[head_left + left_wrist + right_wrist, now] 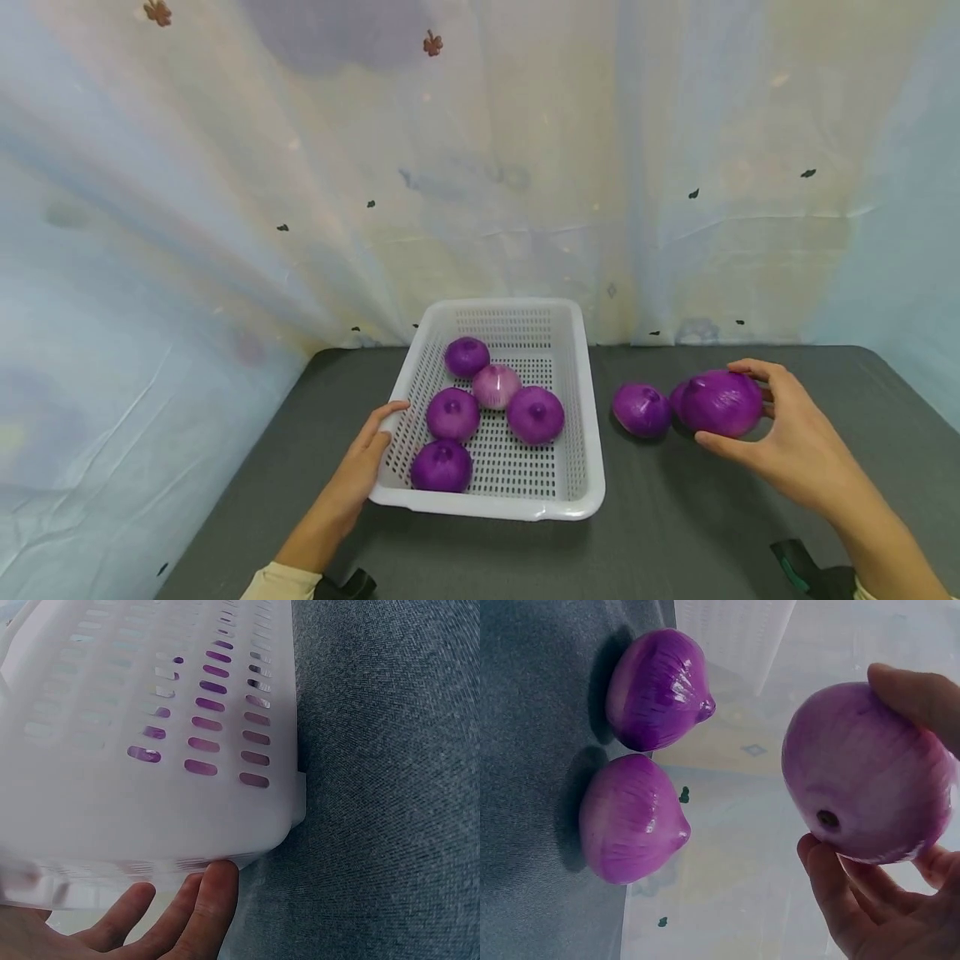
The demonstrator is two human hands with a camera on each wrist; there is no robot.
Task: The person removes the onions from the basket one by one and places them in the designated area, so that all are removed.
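Note:
My right hand [795, 442] holds a purple onion [722, 404] between thumb and fingers, raised over the table. The right wrist view shows the underside of this onion [866, 776], with a small dark spot. Below it, two more purple onions rest on the table: one fully visible [642, 410], the other [677, 402] mostly hidden behind the held one in the head view. My left hand [360, 467] grips the left rim of a white plastic basket [487, 505], fingers against its outer wall [150, 817]. Several onions [536, 415] lie inside, one paler [497, 387].
A dark grey cloth-covered table [660, 533] carries the basket and the loose onions. Behind it and along the left side hangs a pale patterned curtain [525, 167]. The basket's far end stands close to this curtain.

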